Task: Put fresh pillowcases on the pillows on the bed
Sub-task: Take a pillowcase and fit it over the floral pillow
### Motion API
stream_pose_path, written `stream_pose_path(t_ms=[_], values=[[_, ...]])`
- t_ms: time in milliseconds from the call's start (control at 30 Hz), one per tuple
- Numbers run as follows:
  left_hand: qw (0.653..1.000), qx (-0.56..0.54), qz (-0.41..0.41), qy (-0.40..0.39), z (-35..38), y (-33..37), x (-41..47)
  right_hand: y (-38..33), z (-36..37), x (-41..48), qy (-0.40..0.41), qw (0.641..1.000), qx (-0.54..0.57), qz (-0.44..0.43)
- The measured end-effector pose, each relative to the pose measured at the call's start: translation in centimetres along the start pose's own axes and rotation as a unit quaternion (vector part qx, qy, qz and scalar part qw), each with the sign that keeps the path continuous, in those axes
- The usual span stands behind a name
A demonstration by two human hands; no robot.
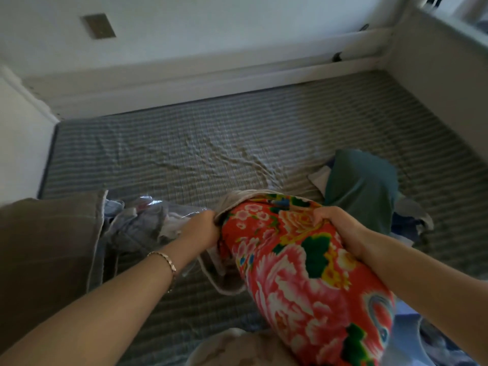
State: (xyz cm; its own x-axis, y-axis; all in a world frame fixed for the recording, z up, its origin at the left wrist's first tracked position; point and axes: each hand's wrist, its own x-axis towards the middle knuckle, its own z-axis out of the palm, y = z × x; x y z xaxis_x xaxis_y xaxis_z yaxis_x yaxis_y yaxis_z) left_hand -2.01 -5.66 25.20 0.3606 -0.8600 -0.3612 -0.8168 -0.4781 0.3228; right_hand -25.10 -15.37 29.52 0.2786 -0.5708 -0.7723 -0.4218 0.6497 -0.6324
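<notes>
A red floral pillow [303, 265] lies lengthwise in front of me on the bed [211, 143]. A grey-beige pillowcase [229, 281] is bunched around its far left end. My left hand [202, 228] grips the pillowcase's edge at the pillow's left side. My right hand [335, 228] grips the pillow's top right edge, fingers curled into the fabric. A tan pillow [45, 249] lies at the left.
A teal cloth [361, 186] with white and blue laundry lies on the right of the mattress. Crumpled grey fabric and clear plastic [142, 220] sit beside the tan pillow. A white wall ledge [211, 75] borders the bed's far side.
</notes>
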Motion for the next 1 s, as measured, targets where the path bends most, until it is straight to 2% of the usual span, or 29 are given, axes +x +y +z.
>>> stream_pose_path(t_ms=[67, 100, 167, 200, 233, 267, 333, 400, 467, 533, 633, 700, 767, 833, 1000], values=[[0.996, -0.085, 0.024, 0.022, -1.4, 1.9, -0.3, -0.1, -0.7, 0.0, -0.049, 0.997, 0.054, -0.012], [0.991, -0.121, 0.045, 0.03, -2.2, 3.1, -0.4, -0.1, -1.2, 0.0, -0.047, 0.997, 0.06, -0.018], [0.98, -0.155, 0.116, 0.042, -3.7, 5.5, -1.2, 0.6, -1.7, 0.1, -0.07, 0.992, 0.099, -0.048], [0.974, -0.151, 0.163, 0.048, -4.3, 6.7, -1.6, 0.9, -1.6, 0.4, -0.071, 0.99, 0.117, -0.037], [0.967, -0.135, 0.211, 0.049, -4.8, 7.8, -2.2, 0.9, -1.0, 0.5, -0.036, 0.993, 0.109, -0.016], [0.961, -0.107, 0.252, 0.05, -5.2, 8.8, -2.8, 0.7, -0.7, 0.5, -0.006, 0.997, 0.078, -0.009], [0.953, -0.018, 0.291, 0.084, -5.6, 10.0, -2.9, 0.1, 0.1, -0.1, -0.017, 1.0, -0.017, -0.009], [0.95, 0.039, 0.283, 0.124, -6.4, 10.6, -1.3, -0.7, 1.1, -0.5, 0.002, 0.998, -0.066, -0.014], [0.963, 0.031, 0.247, 0.102, -7.4, 10.7, 1.1, -1.0, 2.3, -2.1, 0.015, 0.996, -0.091, -0.02], [0.98, 0.023, 0.19, 0.049, -7.5, 10.3, 3.2, -1.1, 3.2, -3.3, -0.007, 0.994, -0.099, -0.039], [0.992, -0.001, 0.084, -0.089, -6.6, 8.9, 4.9, -1.2, 3.9, -3.3, 0.008, 0.994, -0.101, -0.038], [0.989, 0.019, 0.082, -0.125, -5.7, 8.3, 5.4, -1.0, 3.7, -3.2, 0.018, 0.992, -0.12, -0.03], [0.982, 0.084, 0.111, -0.124, -4.9, 8.2, 5.8, -0.8, 3.7, -3.3, 0.007, 0.992, -0.126, -0.029], [0.978, 0.094, 0.14, -0.125, -4.1, 8.5, 6.0, -0.7, 3.9, -3.2, -0.006, 0.991, -0.127, -0.031], [0.99, -0.069, 0.086, -0.093, -3.3, 10.4, 6.2, -0.6, 3.6, -2.9, -0.013, 0.991, -0.127, -0.034]])
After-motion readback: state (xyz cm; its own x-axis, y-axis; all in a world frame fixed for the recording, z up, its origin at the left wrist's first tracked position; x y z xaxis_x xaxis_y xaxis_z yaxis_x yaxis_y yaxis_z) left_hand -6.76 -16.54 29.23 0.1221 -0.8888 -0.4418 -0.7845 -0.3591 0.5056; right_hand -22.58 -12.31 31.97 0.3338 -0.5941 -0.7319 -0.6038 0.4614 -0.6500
